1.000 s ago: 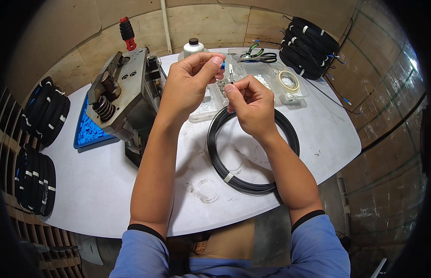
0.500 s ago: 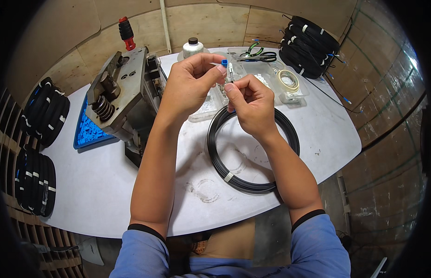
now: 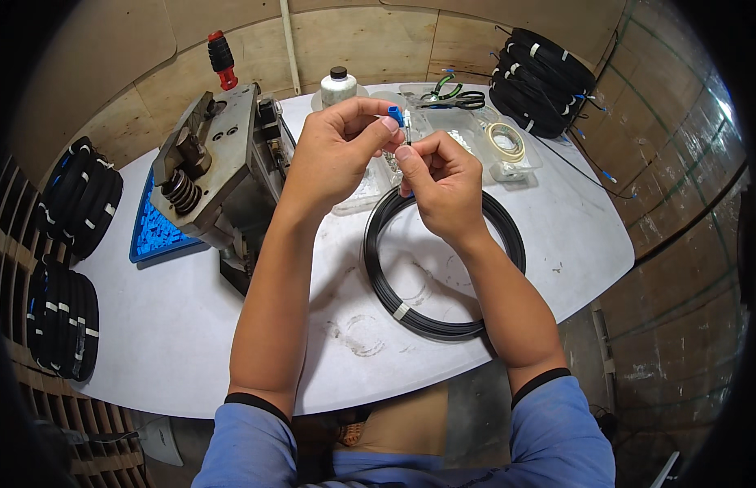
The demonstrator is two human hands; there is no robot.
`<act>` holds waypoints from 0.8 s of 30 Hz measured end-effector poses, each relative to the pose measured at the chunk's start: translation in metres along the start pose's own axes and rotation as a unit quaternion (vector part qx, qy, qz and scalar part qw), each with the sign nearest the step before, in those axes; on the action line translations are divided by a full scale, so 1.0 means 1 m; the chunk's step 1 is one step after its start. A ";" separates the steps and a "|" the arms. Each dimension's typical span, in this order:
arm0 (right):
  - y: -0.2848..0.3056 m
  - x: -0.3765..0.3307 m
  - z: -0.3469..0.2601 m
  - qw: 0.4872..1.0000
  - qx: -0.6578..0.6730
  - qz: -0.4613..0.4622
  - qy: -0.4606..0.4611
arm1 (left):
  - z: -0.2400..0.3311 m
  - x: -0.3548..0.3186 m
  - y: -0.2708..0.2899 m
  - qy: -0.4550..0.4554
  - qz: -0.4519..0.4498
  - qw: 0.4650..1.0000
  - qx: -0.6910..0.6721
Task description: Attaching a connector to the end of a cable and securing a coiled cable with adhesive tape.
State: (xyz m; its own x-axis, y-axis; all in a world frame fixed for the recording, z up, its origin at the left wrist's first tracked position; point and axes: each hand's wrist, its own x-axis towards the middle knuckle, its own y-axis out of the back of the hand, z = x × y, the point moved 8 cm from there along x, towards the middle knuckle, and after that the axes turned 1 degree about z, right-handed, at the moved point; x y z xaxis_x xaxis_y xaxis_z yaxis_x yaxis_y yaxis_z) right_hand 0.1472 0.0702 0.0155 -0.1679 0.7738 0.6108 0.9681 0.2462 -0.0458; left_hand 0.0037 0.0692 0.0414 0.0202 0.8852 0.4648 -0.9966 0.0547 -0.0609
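White-topped table [image 3: 354,358] stood in front of plywood panels [image 3: 378,45]. Clock centred on the blue piece [image 3: 395,115].

Blue piece was up in the air over the table, in the left hand [image 3: 333,154], which lay at 8 o'clock. Left thumb and index clamped on its lower part; its top stuck out past the thumb tip toward 12. Looked small, boxy, bright blue, hollow at the top end. Right hand [image 3: 443,183] at 5 o'clock, thumb and index pinched together on a dark cable end [image 3: 409,145]. White tip [image 3: 407,119] on that end pointed to 12, just beside the blue piece at 4; touching or not, couldn't tell.

Further out: coil of black cable [image 3: 382,287] flat on the table between 5 and 6, pale band round it. Clear bins [image 3: 358,205] behind the hands, partly hidden. White bottle [image 3: 339,88], black cap, at 10. Scissors [image 3: 471,101] between 2 and 3, tape roll [image 3: 496,145] between 3 and 4. Metal machine [image 3: 248,138] between 8 and 9, blue tray [image 3: 144,258] of blue bits beside it at 8. Stacked black coils [image 3: 545,81] between 2 and 3, far side.
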 end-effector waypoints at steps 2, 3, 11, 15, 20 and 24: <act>0.001 0.000 0.000 1.000 0.006 0.000 0.001 | 0.001 0.000 -0.001 -0.003 -0.003 1.000 0.001; 0.001 0.001 0.000 1.000 0.002 0.001 0.000 | 0.001 0.000 -0.002 -0.006 -0.004 1.000 -0.002; 0.002 0.002 0.000 1.000 0.005 0.001 0.005 | 0.000 0.000 -0.004 -0.023 -0.010 1.000 0.013; 0.002 0.002 0.000 1.000 0.008 0.001 0.004 | 0.003 -0.001 -0.006 -0.031 -0.014 0.999 0.011; 0.003 0.001 0.000 1.000 -0.001 0.003 0.002 | 0.006 -0.002 -0.007 -0.037 -0.018 0.999 0.005; 0.002 0.002 -0.001 1.000 0.006 0.006 0.003 | 0.004 -0.003 -0.007 -0.016 -0.024 1.000 0.012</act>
State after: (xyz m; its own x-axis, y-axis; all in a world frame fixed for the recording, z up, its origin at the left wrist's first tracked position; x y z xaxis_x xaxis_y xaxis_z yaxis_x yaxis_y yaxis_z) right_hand 0.1491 0.0715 0.0170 -0.1557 0.7734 0.6146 0.9678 0.2441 -0.0620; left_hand 0.0104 0.0645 0.0446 0.0657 0.8664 0.4951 -0.9962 0.0855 -0.0173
